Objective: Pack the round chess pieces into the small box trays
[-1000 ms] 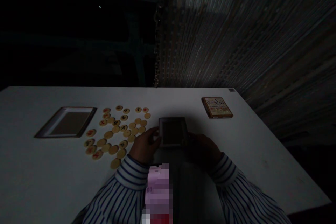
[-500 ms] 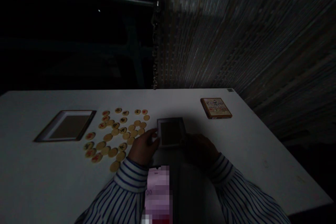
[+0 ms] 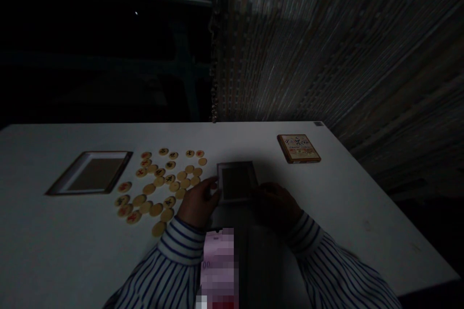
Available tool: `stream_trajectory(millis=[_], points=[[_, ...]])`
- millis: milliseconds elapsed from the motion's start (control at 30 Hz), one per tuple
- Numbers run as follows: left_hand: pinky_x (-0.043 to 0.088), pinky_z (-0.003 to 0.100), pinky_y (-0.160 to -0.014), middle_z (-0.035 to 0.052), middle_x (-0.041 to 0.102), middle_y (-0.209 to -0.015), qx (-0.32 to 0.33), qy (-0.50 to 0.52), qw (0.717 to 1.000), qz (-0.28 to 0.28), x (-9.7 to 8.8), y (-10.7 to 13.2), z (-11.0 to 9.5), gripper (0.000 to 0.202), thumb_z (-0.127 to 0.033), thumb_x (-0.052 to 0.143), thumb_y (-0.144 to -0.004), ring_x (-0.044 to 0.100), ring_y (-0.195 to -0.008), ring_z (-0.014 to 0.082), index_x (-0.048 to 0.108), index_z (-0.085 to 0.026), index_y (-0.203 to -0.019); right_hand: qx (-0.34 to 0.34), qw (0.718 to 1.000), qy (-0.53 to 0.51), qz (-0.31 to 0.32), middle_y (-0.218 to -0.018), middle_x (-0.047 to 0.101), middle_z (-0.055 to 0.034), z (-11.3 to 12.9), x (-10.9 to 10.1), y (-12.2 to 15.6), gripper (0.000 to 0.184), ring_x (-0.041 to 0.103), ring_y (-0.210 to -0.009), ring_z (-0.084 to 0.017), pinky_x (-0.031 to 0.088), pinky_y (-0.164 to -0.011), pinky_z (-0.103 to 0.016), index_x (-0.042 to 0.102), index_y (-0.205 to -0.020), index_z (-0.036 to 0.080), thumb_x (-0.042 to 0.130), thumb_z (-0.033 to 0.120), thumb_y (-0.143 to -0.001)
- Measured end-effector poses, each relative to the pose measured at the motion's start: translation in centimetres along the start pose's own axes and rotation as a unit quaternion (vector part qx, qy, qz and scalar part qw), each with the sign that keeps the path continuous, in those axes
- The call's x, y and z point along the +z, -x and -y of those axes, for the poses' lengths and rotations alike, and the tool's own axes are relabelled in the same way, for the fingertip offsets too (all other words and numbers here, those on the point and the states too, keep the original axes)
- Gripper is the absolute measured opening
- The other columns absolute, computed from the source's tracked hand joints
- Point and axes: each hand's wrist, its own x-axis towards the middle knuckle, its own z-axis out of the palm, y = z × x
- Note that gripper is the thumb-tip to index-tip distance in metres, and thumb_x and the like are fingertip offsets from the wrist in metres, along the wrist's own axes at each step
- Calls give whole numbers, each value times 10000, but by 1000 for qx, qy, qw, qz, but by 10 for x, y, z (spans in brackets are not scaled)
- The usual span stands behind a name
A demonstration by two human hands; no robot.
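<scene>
Between my two hands is a small shallow box point(image 3: 237, 184), its dark inside facing up and a lighter rim around it. At its left edge, my left hand point(image 3: 197, 204) is closed with the thumb and fingertips against the side. My right hand point(image 3: 277, 205), deep in shadow, has curled fingers at the right edge. Many round wooden Chinese chess pieces point(image 3: 149, 189) lie scattered left of my left hand; some show red or black characters, others are blank side up.
On the left of the white table point(image 3: 65, 246) lies a larger open box part point(image 3: 96, 175). A flat box with Chinese lettering point(image 3: 299, 148) sits at the right. Behind the table hangs a string curtain point(image 3: 282, 58). A pixelated pink item point(image 3: 219, 270) is at the bottom.
Almost nothing differs. My right hand's fingers have shifted slightly at the box's right edge; the pieces and the other boxes stay in place.
</scene>
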Motion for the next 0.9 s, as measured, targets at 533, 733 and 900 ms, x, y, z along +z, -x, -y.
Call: stream_trajectory(millis=[533, 733, 900], points=[[470, 283, -659, 47, 668, -885, -7, -7, 1000, 0, -1, 0, -2, 418, -315, 479, -711, 604, -682, 155, 545, -170, -1098, -25, 999, -1, -30, -901, 611, -100, -2, 4, -1, 250, 565, -776, -178, 456, -672, -292, 627, -979, 208, 521, 266, -760], [467, 284, -673, 50, 664, -895, -4, -2, 1000, 0, 0, 0, 1, 414, -321, 471, -725, 604, -695, 157, 541, -166, -1103, -27, 998, -7, -50, -870, 618, -101, -2, 3, -1, 226, 568, -748, -166, 463, -648, -278, 642, -939, 194, 518, 259, -761], [465, 300, -714, 49, 663, -901, 1, 0, 1000, -1, 1, -1, 2, 412, -329, 466, -728, 609, -766, 172, 540, -178, -1104, -32, 999, -6, -36, -897, 612, -96, -3, 3, 0, 251, 562, -781, -174, 459, -669, -282, 624, -980, 197, 517, 252, -760]])
